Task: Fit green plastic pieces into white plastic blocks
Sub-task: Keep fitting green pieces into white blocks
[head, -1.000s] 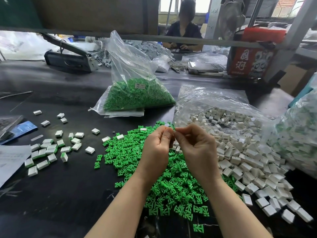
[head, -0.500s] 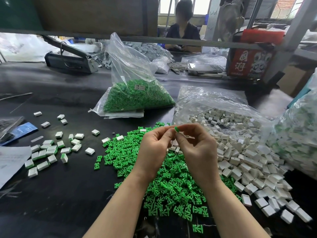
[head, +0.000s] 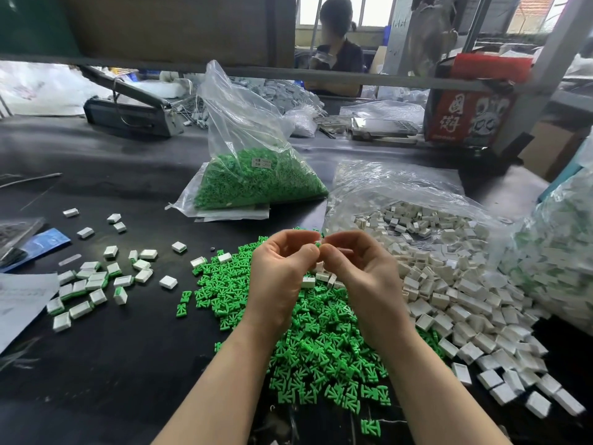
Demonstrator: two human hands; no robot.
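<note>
Spreading across the whole frame is a black table [head: 96, 364], dark mat surface. On its right side, a clear plastic sheet [head: 401, 184] with a big heap of white blocks [head: 455, 284] spilling toward the near right edge; a second bag of blocks [head: 558, 261] at far right. Centre front, a pile of loose green pieces [head: 321, 342], flat, lying at all angles, no common long-axis direction. Behind it a clear bag of green pieces [head: 253, 181], slumped, mouth up, small label on its side. Left of the pile, a scatter of finished blocks [head: 90, 284], white with green edges showing, lying flat, facing mixed ways. Paper sheet [head: 19, 300] at the left edge, blue packet [head: 45, 242] above it. A person [head: 337, 53] sits across the table behind a shelf rail.

Both hands are raised just above the far end of the green pile, fingertips meeting. Left hand [head: 282, 274]: fingers curled in, thumb and forefinger pinched together at the tips. Right hand [head: 362, 271]: same, curled, thumb tip against the left thumb tip. Between the tips, a sliver of a held piece [head: 317, 244] shows, green and pale; mostly hidden, so its long axis and facing cannot be told, nor which hand holds which part.
</note>
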